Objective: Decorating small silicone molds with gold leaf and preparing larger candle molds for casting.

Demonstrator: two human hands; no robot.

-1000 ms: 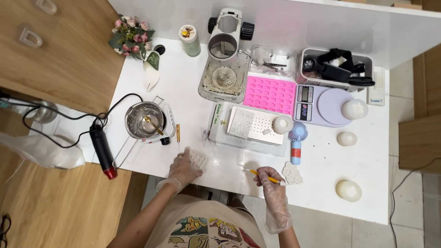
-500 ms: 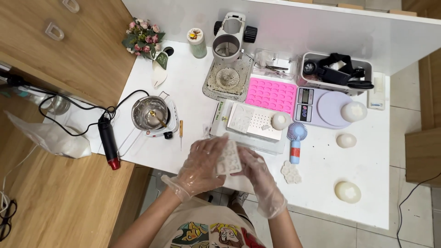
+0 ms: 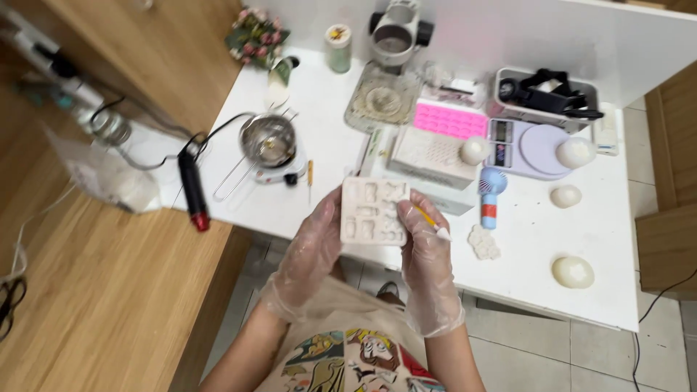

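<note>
Both my hands wear thin clear gloves and hold up a white rectangular mould (image 3: 372, 212) with several shaped cavities, raised above the front edge of the white table (image 3: 530, 247). My left hand (image 3: 314, 243) grips the mould's left edge. My right hand (image 3: 425, 250) grips its right edge and also holds a thin yellow-handled tool (image 3: 430, 220) between the fingers, its tip pointing right.
On the table: a metal pot on a small hotplate (image 3: 270, 145), a black and red heat tool (image 3: 193, 189), a pink mould (image 3: 450, 120), a lilac scale (image 3: 530, 149), a small blue fan (image 3: 491, 194), white wax shapes (image 3: 573, 271), a flower-shaped piece (image 3: 483, 243).
My left hand picked the white mould up off the table and both hands brought it up in front of me. The view has shifted and tilted toward the left.
</note>
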